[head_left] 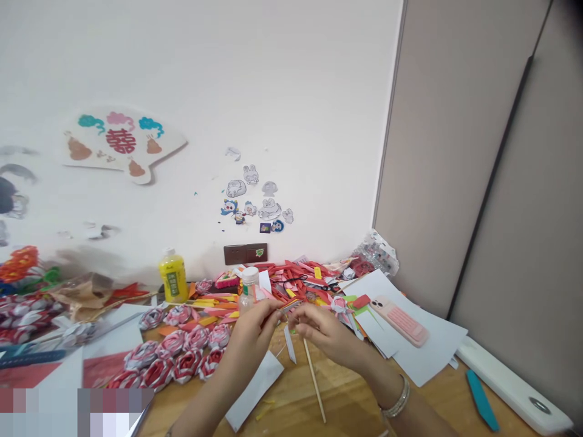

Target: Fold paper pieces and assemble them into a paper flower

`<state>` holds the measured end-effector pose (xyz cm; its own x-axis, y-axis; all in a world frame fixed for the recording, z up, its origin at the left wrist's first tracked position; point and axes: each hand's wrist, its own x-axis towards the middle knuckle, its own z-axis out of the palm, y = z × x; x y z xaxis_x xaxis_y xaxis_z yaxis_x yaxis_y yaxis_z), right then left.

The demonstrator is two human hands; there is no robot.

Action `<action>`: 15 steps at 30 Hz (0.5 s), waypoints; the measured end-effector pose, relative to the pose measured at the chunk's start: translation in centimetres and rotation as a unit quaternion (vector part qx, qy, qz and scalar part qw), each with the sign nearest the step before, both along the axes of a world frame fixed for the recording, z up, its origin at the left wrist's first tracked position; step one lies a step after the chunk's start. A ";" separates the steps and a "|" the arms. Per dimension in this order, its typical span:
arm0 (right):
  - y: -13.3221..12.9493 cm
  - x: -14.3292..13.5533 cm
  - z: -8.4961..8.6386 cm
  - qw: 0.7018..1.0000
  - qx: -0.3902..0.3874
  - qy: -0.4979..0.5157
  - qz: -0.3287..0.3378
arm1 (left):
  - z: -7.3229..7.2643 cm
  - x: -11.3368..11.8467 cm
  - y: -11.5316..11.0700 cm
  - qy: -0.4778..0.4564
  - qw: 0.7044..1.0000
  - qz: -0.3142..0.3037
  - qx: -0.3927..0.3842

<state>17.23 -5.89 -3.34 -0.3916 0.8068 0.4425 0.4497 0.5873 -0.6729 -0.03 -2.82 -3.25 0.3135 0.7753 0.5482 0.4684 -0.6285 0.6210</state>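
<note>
My left hand (252,331) and my right hand (325,334) meet over the wooden table (346,406), fingertips pinching a small folded strip of red and white paper (291,306) between them. A thin wooden stick (314,379) lies on the table below my right hand, beside a narrow white paper strip (289,351). A bracelet (398,397) circles my right wrist. Several rolled red and white paper roses (175,355) lie just left of my left hand.
A yellow glue bottle (173,276) and a small clear bottle (248,288) stand near the wall. Red paper strips (296,279) are heaped behind. A pink phone (401,320) rests on white sheets (428,352) at right. A teal tool (481,400) lies by a white bar.
</note>
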 end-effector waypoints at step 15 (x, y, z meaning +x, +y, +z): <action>-2.7 -0.7 -3.4 0.996 -0.034 0.018 -0.083 | 1.3 -1.9 0.6 -0.020 0.994 0.110 0.011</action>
